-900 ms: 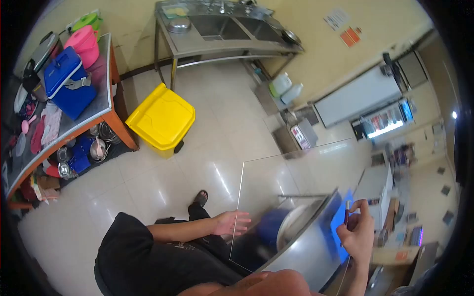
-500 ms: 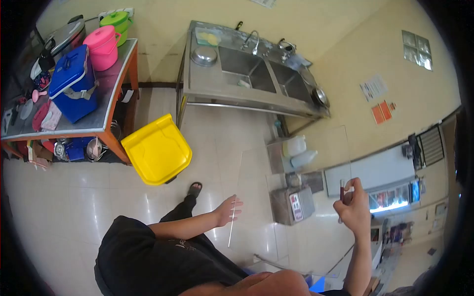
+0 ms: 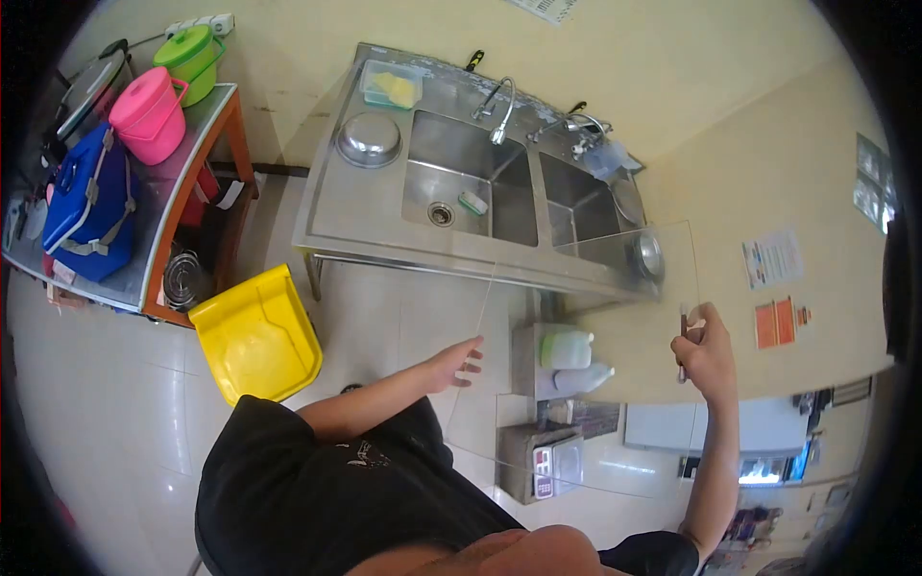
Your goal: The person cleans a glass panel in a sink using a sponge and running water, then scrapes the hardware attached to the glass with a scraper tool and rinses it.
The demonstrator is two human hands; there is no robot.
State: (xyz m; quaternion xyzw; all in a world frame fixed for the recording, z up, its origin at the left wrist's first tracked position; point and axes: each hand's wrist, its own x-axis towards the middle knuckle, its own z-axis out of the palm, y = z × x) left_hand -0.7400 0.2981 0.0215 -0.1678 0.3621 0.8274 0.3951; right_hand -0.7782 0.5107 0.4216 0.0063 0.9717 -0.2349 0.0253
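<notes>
Currently, left hand [image 3: 453, 367]: arm reaching forward, palm turned inward, fingers spread and loosely extended at the left edge of the panel; whether the palm bears weight cannot be told. Right hand [image 3: 708, 353]: forearm raised, fingers curled tightly around a slim rod [image 3: 683, 346], beside the panel's right edge; whether it also pinches that edge is unclear.

Transparent panel [image 3: 634, 355], one: tilted between the two hands, in front of the near right corner of the sink unit [image 3: 346, 206].

Changes from the earliest frame: view swung towards the sink unit, now large at upper middle; panel, formerly before a metal surface and a blue object, now before jugs and scale; both hands stay at its opposite sides.

Count: basins [image 3: 423, 182], two; faucets [image 3: 497, 115], two; upturned metal bowl [image 3: 369, 139], one; jugs [image 3: 565, 350], two, on a low ledge; scale [image 3: 559, 468], one; yellow bin [image 3: 259, 336], one, near the desk [image 3: 168, 206]. On the desk: blue cooler [image 3: 91, 206], one; lidded buckets, two, one pink [image 3: 152, 115], one green. Right wall: white paper [image 3: 772, 259], one; orange notice [image 3: 774, 323], one.
</notes>
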